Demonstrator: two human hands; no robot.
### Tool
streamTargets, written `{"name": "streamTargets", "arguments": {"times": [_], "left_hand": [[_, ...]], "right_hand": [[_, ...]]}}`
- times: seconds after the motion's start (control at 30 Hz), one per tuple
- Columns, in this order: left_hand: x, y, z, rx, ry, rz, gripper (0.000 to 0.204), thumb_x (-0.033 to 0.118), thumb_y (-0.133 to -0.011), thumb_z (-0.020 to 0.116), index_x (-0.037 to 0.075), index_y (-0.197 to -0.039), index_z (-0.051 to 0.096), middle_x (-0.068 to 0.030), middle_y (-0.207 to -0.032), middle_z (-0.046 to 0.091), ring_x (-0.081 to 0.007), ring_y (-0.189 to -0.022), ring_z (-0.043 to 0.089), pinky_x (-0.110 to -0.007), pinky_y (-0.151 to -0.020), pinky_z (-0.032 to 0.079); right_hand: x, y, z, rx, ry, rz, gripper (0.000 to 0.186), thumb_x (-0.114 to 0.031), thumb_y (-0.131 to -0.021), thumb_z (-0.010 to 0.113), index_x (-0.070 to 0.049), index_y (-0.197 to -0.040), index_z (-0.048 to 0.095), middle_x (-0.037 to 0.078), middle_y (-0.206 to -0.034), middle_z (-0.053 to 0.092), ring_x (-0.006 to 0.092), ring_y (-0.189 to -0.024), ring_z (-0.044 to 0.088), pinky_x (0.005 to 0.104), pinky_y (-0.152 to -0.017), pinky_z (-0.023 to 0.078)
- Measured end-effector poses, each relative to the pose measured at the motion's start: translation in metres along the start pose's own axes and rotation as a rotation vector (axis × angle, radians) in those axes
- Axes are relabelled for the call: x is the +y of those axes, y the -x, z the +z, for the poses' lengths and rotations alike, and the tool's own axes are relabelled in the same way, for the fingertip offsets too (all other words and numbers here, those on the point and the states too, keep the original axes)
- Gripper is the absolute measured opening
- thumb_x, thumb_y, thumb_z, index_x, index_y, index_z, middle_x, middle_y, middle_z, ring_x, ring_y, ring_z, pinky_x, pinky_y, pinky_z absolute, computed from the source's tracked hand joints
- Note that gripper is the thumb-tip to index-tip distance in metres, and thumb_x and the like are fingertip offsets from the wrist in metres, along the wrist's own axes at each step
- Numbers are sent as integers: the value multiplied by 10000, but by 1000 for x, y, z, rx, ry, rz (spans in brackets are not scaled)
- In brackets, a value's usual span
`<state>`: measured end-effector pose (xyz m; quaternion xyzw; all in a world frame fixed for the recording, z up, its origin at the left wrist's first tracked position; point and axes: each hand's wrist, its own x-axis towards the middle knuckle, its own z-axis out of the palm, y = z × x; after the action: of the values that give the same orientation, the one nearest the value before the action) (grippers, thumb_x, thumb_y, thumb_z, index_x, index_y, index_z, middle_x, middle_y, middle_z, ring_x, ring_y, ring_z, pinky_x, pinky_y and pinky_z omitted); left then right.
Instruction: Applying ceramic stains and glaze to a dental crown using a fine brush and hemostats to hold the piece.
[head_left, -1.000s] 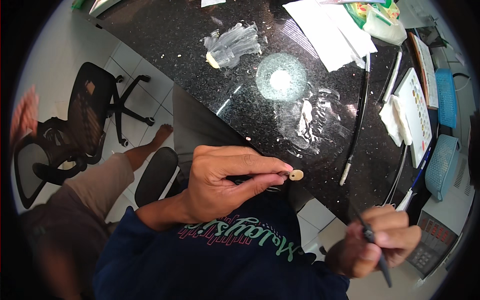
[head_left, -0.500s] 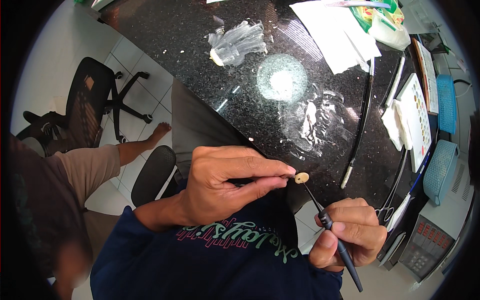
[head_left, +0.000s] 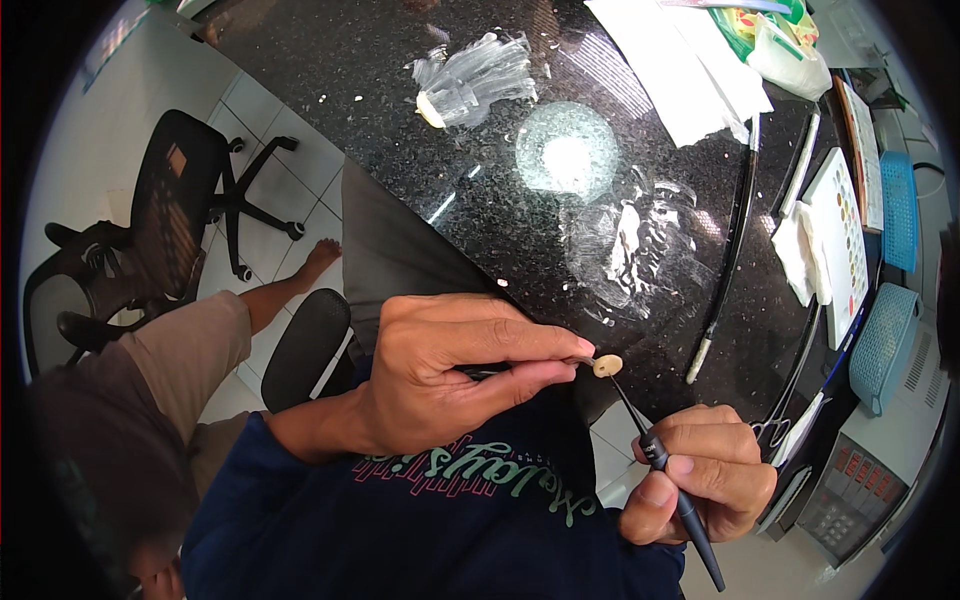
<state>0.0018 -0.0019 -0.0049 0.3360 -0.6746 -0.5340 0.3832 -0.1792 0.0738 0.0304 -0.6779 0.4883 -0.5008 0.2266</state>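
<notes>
My left hand [head_left: 445,375] pinches a thin dark metal holder [head_left: 582,360] between thumb and forefinger; most of it is hidden by the fingers. On the holder's end sits a small tan tooth-like crown [head_left: 607,366] with a dark hole in its surface. My right hand [head_left: 700,470] grips a slim black fine-tipped brush [head_left: 690,515] like a pen. Its thin tip meets the lower edge of the crown or lies just beside it; I cannot tell whether they touch.
A wet white smear [head_left: 628,245] and a clear streaky patch [head_left: 480,80] mark the black speckled table [head_left: 400,130]. White paper [head_left: 680,75], a tissue [head_left: 797,250], a dotted white palette [head_left: 838,240] and blue baskets [head_left: 885,345] stand right. Another person [head_left: 150,420] is at left beside office chairs [head_left: 175,185].
The crown has turned slightly on its holder, and the brush has shifted a little with it. My grips stay the same. At left, the other person has moved slightly.
</notes>
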Motion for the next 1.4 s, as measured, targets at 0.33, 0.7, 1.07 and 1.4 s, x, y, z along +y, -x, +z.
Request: {"name": "streamTargets", "arguments": {"times": [0.33, 0.7, 1.07, 1.4], "left_hand": [[0, 0, 1, -9, 0, 6, 168, 6, -705, 725, 4, -872, 702, -114, -752, 691, -154, -612, 655, -218, -529, 496], [-1, -1, 1, -14, -2, 2, 164, 0, -704, 720, 5, -867, 702, -111, -758, 692, -155, -609, 653, -221, -536, 493], [2, -1, 0, -17, -11, -9, 160, 3, -700, 724, 8, -858, 705, -109, -753, 692, -155, -606, 652, -220, -530, 490], [1, -1, 1, -10, -25, -9, 149, 26, -701, 727, 13, -848, 707, -101, -740, 691, -148, -588, 644, -214, -516, 481]], "right_hand": [[-1, -1, -1, -2, 10, 4, 198, -21, -758, 585, -20, -884, 432, 102, -701, 513, 142, -520, 518, 239, -498, 451], [-2, -2, -3, -24, 8, 14, 206, -17, -753, 593, -19, -890, 439, 105, -719, 517, 142, -526, 520, 244, -497, 441], [-2, -1, -3, -20, -9, 18, 199, -25, -754, 604, -19, -874, 446, 102, -714, 518, 142, -536, 517, 234, -489, 433], [-2, -3, -4, -39, -8, 7, 206, -25, -754, 604, -18, -886, 446, 103, -716, 514, 146, -538, 524, 240, -484, 444]]}}
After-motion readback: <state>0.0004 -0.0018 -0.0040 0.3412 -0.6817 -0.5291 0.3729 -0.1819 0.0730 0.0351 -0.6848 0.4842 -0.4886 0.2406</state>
